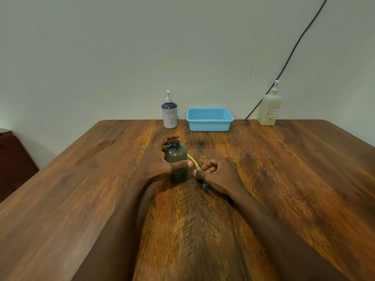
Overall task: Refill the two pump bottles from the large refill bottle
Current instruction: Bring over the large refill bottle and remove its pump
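Note:
A dark grey bottle [176,157] stands upright mid-table with its neck uncapped. My left hand [157,161] wraps around it from the left. Just to its right, my right hand [218,174] is closed on the removed pump head [206,186], low on the table, and the pump's yellow-green dip tube [193,162] slants back behind the bottle. At the back edge stands a white pump bottle with a dark blue shoulder [170,112]. The large pale refill bottle with a pump top [269,107] stands at the back right.
A light blue perforated basket [210,119] sits at the back between the two far bottles. A black cable [288,59] runs down the wall to the wooden table [284,169]. A dark red seat [14,159] is off the left edge.

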Available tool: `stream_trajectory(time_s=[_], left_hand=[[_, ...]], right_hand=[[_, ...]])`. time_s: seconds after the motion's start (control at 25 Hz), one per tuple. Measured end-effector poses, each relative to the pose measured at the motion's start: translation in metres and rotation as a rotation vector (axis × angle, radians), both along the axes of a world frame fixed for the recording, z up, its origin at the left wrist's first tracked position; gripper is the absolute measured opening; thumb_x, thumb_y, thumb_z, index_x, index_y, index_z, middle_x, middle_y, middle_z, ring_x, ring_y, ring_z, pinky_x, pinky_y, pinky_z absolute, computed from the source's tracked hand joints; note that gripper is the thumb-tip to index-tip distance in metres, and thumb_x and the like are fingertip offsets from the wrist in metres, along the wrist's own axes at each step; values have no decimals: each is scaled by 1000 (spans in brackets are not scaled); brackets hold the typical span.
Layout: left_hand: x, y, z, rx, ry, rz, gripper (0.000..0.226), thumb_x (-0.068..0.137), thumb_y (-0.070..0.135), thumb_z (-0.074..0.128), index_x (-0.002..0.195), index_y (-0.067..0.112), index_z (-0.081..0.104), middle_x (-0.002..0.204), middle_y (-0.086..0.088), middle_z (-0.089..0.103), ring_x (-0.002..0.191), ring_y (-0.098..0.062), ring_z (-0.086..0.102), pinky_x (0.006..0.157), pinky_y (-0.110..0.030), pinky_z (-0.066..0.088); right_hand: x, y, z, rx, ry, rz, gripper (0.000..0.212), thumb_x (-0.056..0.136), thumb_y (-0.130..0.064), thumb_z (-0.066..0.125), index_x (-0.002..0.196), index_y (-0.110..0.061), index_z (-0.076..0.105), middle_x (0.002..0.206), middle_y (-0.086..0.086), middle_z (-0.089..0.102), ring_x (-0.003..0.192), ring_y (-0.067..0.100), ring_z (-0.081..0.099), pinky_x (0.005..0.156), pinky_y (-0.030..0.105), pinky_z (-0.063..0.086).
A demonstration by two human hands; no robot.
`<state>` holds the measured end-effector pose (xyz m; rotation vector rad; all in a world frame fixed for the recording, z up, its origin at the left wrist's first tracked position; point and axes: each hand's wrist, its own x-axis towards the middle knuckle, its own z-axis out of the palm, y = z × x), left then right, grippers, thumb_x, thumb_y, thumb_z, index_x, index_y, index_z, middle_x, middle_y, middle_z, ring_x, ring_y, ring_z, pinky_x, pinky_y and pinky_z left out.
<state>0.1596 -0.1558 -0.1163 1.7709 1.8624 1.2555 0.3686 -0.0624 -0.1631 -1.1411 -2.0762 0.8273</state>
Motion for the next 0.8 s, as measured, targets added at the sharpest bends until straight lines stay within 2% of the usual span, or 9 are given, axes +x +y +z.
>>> stream_trajectory(time_s=[0.16,0.24,0.36,0.52,0.64,0.72,0.8], left_hand=[[2,3,1,37,-28,-11,99,63,60,85,148,30,46,142,5,57,126,-11,54,91,-13,42],[4,4,3,45,-24,-13,99,64,58,85,149,27,45,143,5,57,127,-11,53,92,-12,41],[6,5,5,81,-59,-2,102,63,57,91,150,26,46,144,5,57,126,-7,55,90,-9,42],[7,4,7,99,-108,0,108,58,64,87,150,25,46,145,3,56,128,-9,56,96,-18,47],[8,9,13,76,-83,8,103,61,61,86,151,27,46,148,3,55,127,-12,55,98,-25,48],[7,14,24,55,-52,14,98,68,58,88,151,30,45,149,4,53,126,-11,54,96,-23,48],[6,21,40,52,-18,15,96,70,59,88,151,31,45,150,4,52,126,-11,53,99,-27,47]], right_hand=[[2,1,-1,-19,20,16,32,76,-53,86,84,-26,71,70,-6,73,60,1,67,59,23,54],[2,0,1,-11,55,16,34,76,-55,85,87,-26,72,74,-4,74,66,6,70,65,27,60],[4,1,7,18,145,-2,41,75,-59,84,96,-25,74,85,-9,74,77,2,70,70,23,60],[6,4,19,56,256,-40,43,75,-62,81,103,-31,72,94,-17,71,86,-8,65,70,14,53],[10,8,26,68,310,-93,43,77,-60,80,111,-35,69,104,-22,66,95,-6,61,79,19,52],[13,11,28,85,346,-125,45,79,-56,82,116,-35,67,108,-23,64,99,-9,57,82,18,51],[16,15,31,81,377,-155,50,80,-53,82,122,-32,66,114,-20,62,100,-7,57,85,19,50]])
